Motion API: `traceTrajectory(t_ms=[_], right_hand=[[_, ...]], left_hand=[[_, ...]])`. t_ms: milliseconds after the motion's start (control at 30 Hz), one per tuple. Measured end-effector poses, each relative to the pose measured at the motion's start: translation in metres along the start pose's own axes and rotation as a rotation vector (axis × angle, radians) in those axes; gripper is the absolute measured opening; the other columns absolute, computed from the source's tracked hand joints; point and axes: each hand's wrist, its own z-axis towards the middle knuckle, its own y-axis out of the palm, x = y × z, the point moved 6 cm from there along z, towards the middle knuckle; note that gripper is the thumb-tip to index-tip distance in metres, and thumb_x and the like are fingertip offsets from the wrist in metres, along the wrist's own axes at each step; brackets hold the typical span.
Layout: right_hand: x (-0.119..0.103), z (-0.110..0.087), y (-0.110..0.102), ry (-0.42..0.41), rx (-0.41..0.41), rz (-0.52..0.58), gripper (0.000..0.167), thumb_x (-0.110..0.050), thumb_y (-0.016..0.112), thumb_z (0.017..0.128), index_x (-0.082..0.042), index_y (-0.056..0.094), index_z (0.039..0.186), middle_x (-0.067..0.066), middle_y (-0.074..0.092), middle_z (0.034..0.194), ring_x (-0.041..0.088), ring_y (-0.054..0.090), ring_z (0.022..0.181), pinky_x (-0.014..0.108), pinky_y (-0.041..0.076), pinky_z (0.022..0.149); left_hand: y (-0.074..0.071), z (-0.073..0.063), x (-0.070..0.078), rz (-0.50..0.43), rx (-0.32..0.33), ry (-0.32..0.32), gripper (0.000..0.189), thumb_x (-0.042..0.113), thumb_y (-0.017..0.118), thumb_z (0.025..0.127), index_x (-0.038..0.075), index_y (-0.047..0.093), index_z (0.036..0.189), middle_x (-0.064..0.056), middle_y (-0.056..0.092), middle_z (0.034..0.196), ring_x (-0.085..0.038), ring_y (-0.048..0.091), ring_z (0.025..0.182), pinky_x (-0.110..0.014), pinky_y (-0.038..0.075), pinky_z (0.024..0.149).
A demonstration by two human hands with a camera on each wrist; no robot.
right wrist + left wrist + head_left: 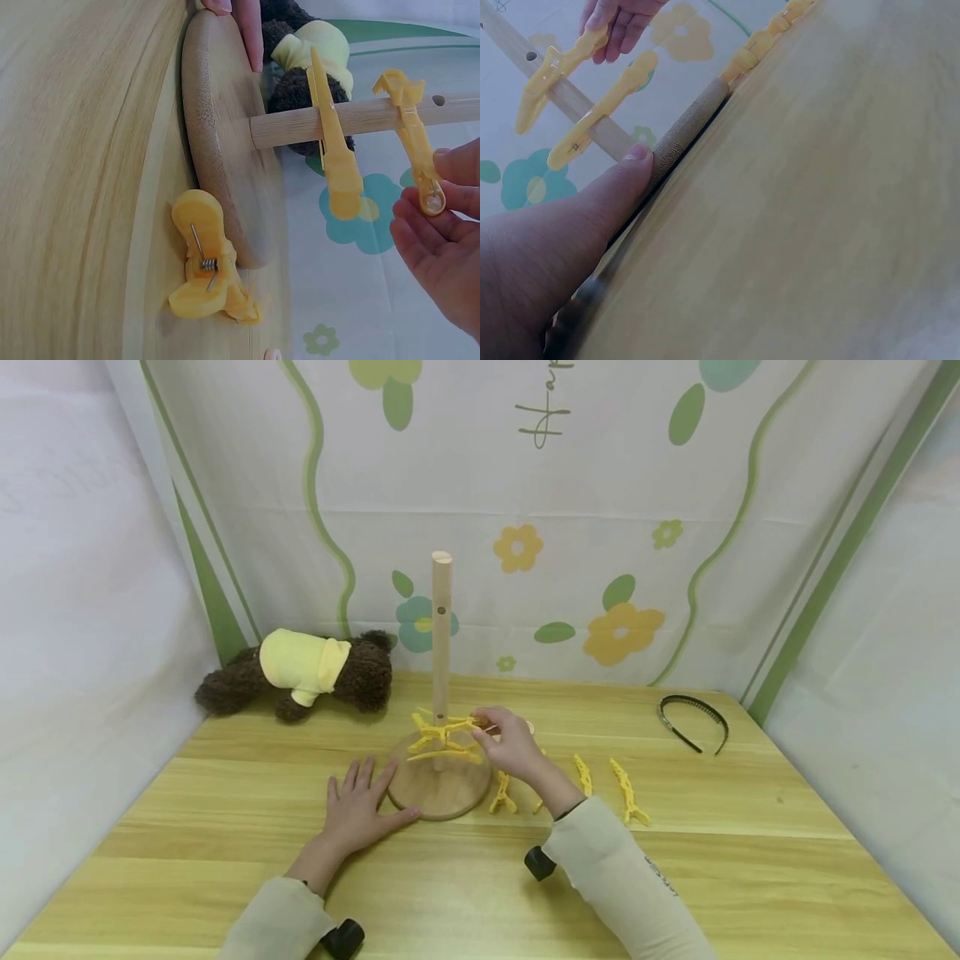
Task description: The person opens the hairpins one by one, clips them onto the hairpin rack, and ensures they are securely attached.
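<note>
We see the R hand [513, 745] pinching one end of the upper yellow hair clip [414, 146] btwn thumb & fingers; the clip's other end is up against the wooden post [442, 585], crossing it. We can't tell how firmly it bites there. Just below, the lower yellow hair clip [343, 184] sits across the same post, untouched by either hand.

L hand [356, 806] is spread flat-ish on the tabletop [225, 827], w/ thumb & index at the rim of the round wooden base [427, 797]; the post stands upright on that base.

R of the base we've got more yellow clips on the wood: the nearest loose clip [201, 255], its metal spring showing, just beside the rim; one partly hidden by the R forearm; then the middle clip [583, 774] & the far-R clip [628, 793].

Back L: a dk brown plush bear [303, 664] in a yellow shirt, lying down. Back R: a black headband [693, 700]. Behind, a floral curtain [615, 460].
</note>
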Motion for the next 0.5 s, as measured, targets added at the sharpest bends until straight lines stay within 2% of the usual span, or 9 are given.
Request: traceTrajectory(t_ms=[233, 500], right_hand=[[-0.002, -0.006, -0.011, -0.049, 0.026, 0.003, 0.039, -0.012, 0.059, 0.083, 0.003, 0.050, 0.117, 0.015, 0.053, 0.111, 0.025, 0.047, 0.101, 0.041, 0.041, 0.079], [0.001, -0.030, -0.054, -0.001, 0.063, -0.010, 0.047, -0.020, 0.061, 0.082, 0.000, 0.047, 0.122, 0.014, 0.050, 0.117, 0.025, 0.044, 0.107, 0.041, 0.038, 0.084]], left_hand=[[0.000, 0.000, 0.000, 0.002, 0.007, 0.010, 0.089, 0.070, 0.047, 0.068, 0.014, 0.032, 0.135, -0.024, 0.022, 0.136, -0.042, 0.012, 0.123, -0.062, 0.002, 0.089], [-0.001, 0.000, 0.001, 0.001, 0.015, 0.010, 0.088, 0.070, 0.047, 0.068, 0.014, 0.033, 0.135, -0.024, 0.022, 0.135, -0.043, 0.012, 0.123, -0.062, 0.003, 0.089]])
